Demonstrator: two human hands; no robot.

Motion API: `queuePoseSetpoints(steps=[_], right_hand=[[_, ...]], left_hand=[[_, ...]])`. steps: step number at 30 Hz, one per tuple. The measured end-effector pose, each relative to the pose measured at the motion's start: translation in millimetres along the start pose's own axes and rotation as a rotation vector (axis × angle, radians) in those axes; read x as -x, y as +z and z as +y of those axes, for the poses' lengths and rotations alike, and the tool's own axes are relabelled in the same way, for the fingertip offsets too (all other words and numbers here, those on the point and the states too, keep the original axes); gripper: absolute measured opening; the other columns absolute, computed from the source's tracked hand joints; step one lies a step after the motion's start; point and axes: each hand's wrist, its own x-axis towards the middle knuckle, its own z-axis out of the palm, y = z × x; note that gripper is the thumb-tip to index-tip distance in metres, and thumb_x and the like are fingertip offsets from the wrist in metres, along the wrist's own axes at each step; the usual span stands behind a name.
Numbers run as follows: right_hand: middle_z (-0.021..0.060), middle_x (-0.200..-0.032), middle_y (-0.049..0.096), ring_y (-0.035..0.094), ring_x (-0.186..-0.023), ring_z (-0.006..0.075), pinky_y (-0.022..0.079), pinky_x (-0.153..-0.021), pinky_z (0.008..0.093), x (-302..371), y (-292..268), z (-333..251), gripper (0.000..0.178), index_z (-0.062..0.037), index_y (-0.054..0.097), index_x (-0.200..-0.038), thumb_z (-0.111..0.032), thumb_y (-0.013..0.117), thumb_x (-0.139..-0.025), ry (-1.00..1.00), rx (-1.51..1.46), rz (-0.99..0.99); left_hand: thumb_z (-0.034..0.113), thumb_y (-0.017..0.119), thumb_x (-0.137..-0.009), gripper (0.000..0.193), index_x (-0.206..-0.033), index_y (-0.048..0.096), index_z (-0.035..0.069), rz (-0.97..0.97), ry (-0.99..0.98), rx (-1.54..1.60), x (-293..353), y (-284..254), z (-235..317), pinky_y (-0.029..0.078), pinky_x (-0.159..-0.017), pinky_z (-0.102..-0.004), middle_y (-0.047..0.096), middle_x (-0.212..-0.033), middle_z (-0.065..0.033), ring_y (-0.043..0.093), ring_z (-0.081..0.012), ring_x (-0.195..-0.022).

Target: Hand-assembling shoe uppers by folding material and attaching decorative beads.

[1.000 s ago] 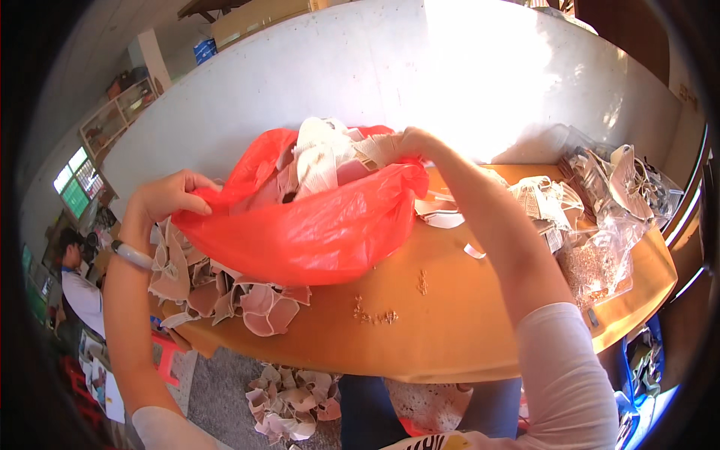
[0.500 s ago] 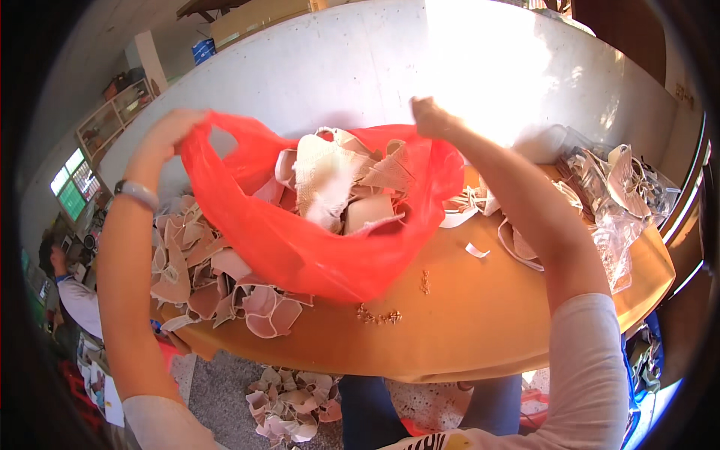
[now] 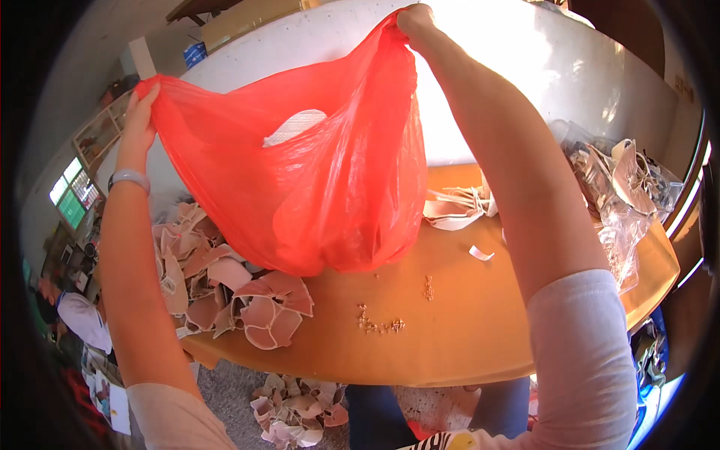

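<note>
A red plastic bag [image 3: 232,180] is stretched up between my raised hands. Its upper left part is gripped by my left hand [image 3: 141,116], and my right hand [image 3: 416,24] holds its upper right corner higher up. The bag sags in the middle, its bottom near the tabletop. Through its mouth one pale textured fabric piece [image 3: 296,127] shows; the rest of the contents is hidden behind the red plastic. Beside the bag on the left lies a pile of pale pink cup-shaped fabric pieces [image 3: 266,319], apparently bra cups.
Small gold-coloured metal bits [image 3: 381,325] and a white scrap [image 3: 481,253] lie on the orange-brown table [image 3: 450,345]. More pale pieces with straps [image 3: 456,210] and clear plastic bags [image 3: 626,232] are on the right. Below, another heap [image 3: 296,411] rests on the floor. At far left is another person [image 3: 84,319].
Both hands have risen, pulling the bag's edges up. The pale pieces that showed in its wide mouth are now mostly covered. The bag's bottom has shifted away from the table's near edge.
</note>
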Motion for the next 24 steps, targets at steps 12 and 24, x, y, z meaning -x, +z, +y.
queuePoseSetpoints(steps=[12, 24], right_hand=[[0.0138, -0.128, 0.054, 0.052, -0.121, 0.0268, 0.054, -0.093, 0.0427, 64.4, -113.7, 30.7, 0.068, 0.0009, 0.046, -0.136, -0.035, 0.073, -0.085, 0.194, -0.429, -0.975], [0.0166, -0.085, 0.068, 0.067, -0.082, 0.0344, 0.054, -0.070, 0.0453, 263.4, -201.8, 188.4, 0.019, -0.0086, 0.068, -0.099, -0.016, 0.066, -0.082, -0.444, 0.906, -1.201]], left_hand=[[0.044, 0.076, -0.076, 0.077, -0.131, 0.051, -0.002, 0.291, 0.401, -1.383, 70.0, 1.6, 20.8, 0.041, -0.100, -0.0405, 0.053, -0.131, -0.0235, 0.051, -0.0325, -0.122], [0.033, 0.066, -0.079, 0.059, -0.136, 0.050, 0.029, -1.094, 0.870, -1.380, 380.5, 138.6, -108.4, 0.015, -0.097, -0.0830, 0.032, -0.153, -0.0009, 0.023, -0.0432, -0.140]])
